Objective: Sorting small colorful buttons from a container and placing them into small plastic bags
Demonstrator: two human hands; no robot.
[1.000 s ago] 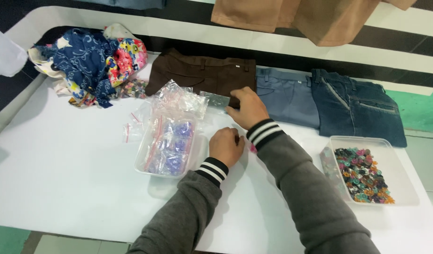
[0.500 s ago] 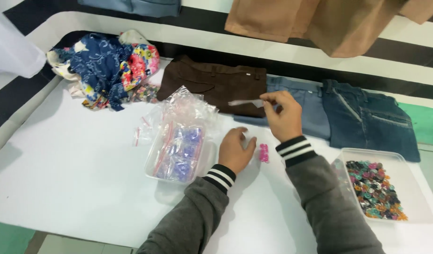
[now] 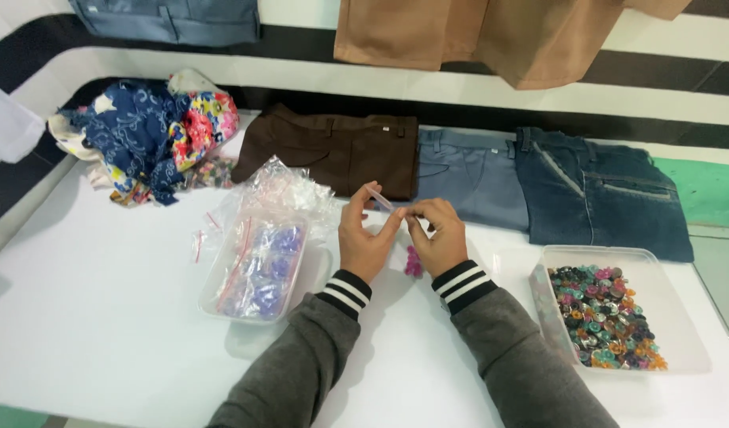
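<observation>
A small clear plastic bag (image 3: 383, 201) is pinched between the fingertips of both hands, held just above the white table (image 3: 103, 333). The left hand (image 3: 365, 238) grips it with thumb and forefinger pressed together at the bag's left end, the other fingers curled loosely behind; the right hand (image 3: 436, 235) nips the bag's right end with thumb and forefinger, its remaining fingers folded in. The two sets of fingertips almost touch, with the bag running up and to the left from between them. Both wrists wear grey sleeves with black-and-white striped cuffs.

Just below the fingers, between the two wrists, a small cluster of pink buttons (image 3: 413, 261) lies on the table. To the left of the left fingers stands a clear tray (image 3: 257, 265) full of little bags with purple contents, loose clear bags (image 3: 289, 186) heaped at its far end. Well to the right of the right fingers a clear tub (image 3: 681, 317) holds mixed coloured buttons (image 3: 606, 317). Beyond the fingers lie brown trousers (image 3: 333, 147), grey-blue jeans (image 3: 467, 170) and dark blue jeans (image 3: 598, 190); far left, a pile of patterned cloth (image 3: 146, 131).
</observation>
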